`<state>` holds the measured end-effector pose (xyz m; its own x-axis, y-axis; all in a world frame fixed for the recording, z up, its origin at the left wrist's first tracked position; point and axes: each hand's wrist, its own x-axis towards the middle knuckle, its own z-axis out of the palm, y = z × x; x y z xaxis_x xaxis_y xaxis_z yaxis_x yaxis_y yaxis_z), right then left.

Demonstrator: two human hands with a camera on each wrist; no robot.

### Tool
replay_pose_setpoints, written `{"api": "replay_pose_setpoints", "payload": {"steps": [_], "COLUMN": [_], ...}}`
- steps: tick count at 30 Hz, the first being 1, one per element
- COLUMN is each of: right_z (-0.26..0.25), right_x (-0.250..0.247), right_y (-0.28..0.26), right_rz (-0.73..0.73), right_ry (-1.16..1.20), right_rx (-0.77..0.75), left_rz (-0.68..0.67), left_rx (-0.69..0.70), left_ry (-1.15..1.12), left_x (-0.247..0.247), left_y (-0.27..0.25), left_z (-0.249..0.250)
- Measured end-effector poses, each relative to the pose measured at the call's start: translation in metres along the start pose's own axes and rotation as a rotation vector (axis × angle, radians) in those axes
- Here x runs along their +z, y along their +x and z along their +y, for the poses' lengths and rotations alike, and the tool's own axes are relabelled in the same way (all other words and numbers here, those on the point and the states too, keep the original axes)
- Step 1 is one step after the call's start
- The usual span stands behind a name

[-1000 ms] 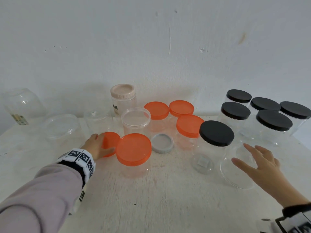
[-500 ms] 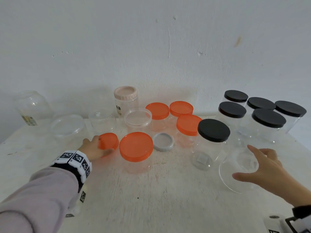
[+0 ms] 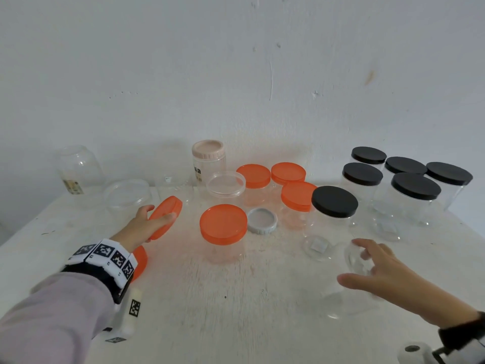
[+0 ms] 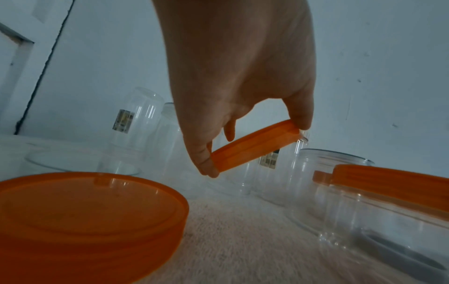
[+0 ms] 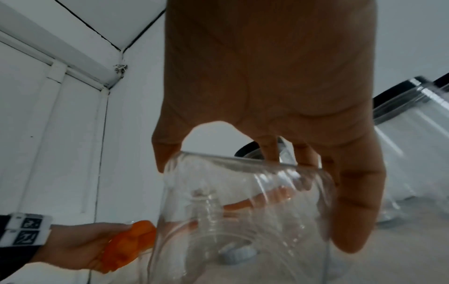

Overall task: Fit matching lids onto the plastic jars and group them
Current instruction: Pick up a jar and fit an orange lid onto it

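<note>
Left hand [image 3: 139, 227]: thumb and fingers pinch the rim of a round orange lid [image 3: 165, 217], smooth plastic with a stepped edge, held tilted above the worktop [image 3: 249, 311]. The left wrist view confirms the pinch across the lid's width, with a fingertip on each side.

Right hand [image 3: 378, 269]: fingers curled around the open rim of a clear jar [image 3: 359, 261], thin-walled transparent plastic, cylindrical. The right wrist view shows the thumb on one side of the mouth and the fingers on the other. Whether its base touches the worktop cannot be determined.

A second orange lid [image 3: 139, 261] lies under the left wrist, partly hidden. A lidded orange jar [image 3: 223, 224] stands at centre, just beside a grey ring-shaped lid [image 3: 262, 220] lying flat. Behind these, three more orange-lidded jars [image 3: 288, 172] are grouped together. A black-lidded jar [image 3: 334, 201] stands apart from five black-lidded jars [image 3: 416, 186] clustered at far right. Toward the back left: a tall jar with a ribbed beige lid [image 3: 208, 151], a shallow clear lid on a jar [image 3: 225, 183], and further uncapped clear containers [image 3: 78, 168], one with a label.

Worktop: white, matt, rough-textured, with scuffs and small dark specks. Wall [image 3: 236, 74] behind: white painted plaster, with hairline cracks and one brownish mark.
</note>
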<state>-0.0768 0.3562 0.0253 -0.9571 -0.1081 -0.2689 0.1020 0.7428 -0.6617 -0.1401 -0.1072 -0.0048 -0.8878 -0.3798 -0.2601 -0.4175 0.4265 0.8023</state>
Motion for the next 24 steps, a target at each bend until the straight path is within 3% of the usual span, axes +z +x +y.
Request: {"api": "replay_pose_setpoints", "payload": {"steps": [16,24], "right_z": [-0.095,-0.128], "right_x": [0.083,0.129], "right_y": [0.021,0.038], "right_rz": [-0.408,-0.356], "right_ry": [0.319,0.137], "right_rx": [-0.093,-0.21], "left_rz": [-0.042,-0.059], "left_rx": [0.121,0.187], "left_ry": [-0.091,-0.112], "left_x": [-0.03,-0.034], "left_y": [-0.065,-0.089], "left_z": [0.006,0.008]}}
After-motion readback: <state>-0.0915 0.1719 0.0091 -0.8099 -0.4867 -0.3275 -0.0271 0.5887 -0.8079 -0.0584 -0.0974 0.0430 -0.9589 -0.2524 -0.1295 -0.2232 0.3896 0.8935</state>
